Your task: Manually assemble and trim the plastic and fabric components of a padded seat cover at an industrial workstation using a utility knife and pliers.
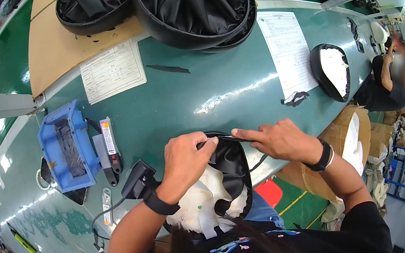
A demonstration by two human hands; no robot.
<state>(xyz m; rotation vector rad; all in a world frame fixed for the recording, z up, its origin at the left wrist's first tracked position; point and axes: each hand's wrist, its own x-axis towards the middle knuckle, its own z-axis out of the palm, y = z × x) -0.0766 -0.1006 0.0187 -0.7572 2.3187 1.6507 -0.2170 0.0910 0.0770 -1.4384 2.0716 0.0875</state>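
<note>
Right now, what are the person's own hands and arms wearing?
Both forearms are bare, with no gloves on the left hand or the right hand. Each wrist carries a black wristband: one on the left wrist, one on the right wrist. Short black sleeves of a black T-shirt end near the upper arms.

Co-worker's [394,77] blurred face

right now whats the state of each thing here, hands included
left hand: closed on the black lining's edge
right hand: forefinger pressed along the shell's rim
black shell: open side up, lining partly tucked, white padding showing
blue bin: open, holding dark parts
stacked shells: nested, lined in black
single shell: lying apart, white inside showing
paper sheets: lying flat
</note>
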